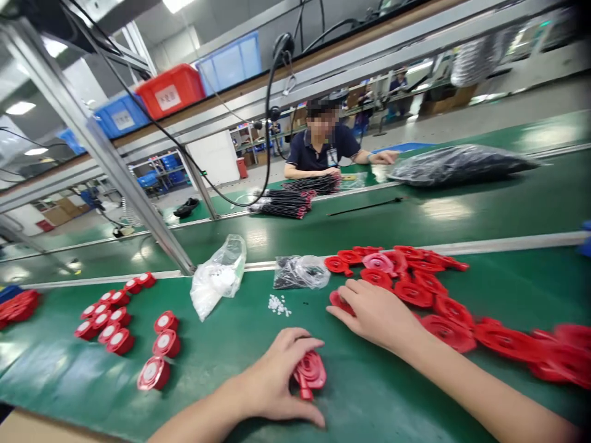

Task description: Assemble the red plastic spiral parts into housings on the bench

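Fingers point(310, 343) curl over green worktop point(221, 369) — red bin point(170, 91) above.

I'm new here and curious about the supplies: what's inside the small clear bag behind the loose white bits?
Dark contents show through the small clear bag, mostly at its left. Crumpled, shiny plastic obscures the rest, so I can't tell their shape or number.

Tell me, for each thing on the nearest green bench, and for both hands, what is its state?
Left hand: curved around one red part, thumb and fingertips apart
Right hand: fingers over another red part, grip unclear
White pieces: loose, scattered
Whitish bag: lying, crumpled, mouth unclear
Small clear bag: crumpled, dark contents
Spread red parts: loose, many overlapping
White-topped red parts: grouped
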A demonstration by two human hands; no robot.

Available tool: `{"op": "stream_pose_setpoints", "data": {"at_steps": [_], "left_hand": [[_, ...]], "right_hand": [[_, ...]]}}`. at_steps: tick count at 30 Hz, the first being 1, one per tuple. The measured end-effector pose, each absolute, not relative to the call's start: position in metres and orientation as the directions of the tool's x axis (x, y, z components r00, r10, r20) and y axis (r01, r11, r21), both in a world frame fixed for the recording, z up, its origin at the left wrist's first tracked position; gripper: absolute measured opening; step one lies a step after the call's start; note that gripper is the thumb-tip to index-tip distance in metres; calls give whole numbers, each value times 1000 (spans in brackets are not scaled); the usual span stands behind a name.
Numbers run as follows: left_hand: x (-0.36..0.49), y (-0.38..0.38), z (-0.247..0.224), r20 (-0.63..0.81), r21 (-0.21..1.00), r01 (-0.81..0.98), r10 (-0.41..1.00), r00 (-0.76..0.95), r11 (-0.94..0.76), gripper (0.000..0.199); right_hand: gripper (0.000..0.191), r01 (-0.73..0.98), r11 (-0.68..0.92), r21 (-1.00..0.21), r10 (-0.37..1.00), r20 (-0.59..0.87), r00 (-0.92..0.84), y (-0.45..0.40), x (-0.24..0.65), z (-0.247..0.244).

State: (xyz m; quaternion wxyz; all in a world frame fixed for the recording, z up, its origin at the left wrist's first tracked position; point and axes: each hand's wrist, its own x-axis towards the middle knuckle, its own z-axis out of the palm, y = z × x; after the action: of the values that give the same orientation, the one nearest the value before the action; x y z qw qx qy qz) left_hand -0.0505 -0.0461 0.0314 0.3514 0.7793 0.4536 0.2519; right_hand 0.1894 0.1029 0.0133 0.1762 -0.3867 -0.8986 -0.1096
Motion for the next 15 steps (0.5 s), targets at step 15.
{"op": "stream_pose_setpoints", "data": {"at_steps": [15], "left_hand": [[-232,-57,98,-67,6,700,699,-712,714,51]], "right_hand": [[44,700,714,-28,607,522,-599,123,192,-35]]}}
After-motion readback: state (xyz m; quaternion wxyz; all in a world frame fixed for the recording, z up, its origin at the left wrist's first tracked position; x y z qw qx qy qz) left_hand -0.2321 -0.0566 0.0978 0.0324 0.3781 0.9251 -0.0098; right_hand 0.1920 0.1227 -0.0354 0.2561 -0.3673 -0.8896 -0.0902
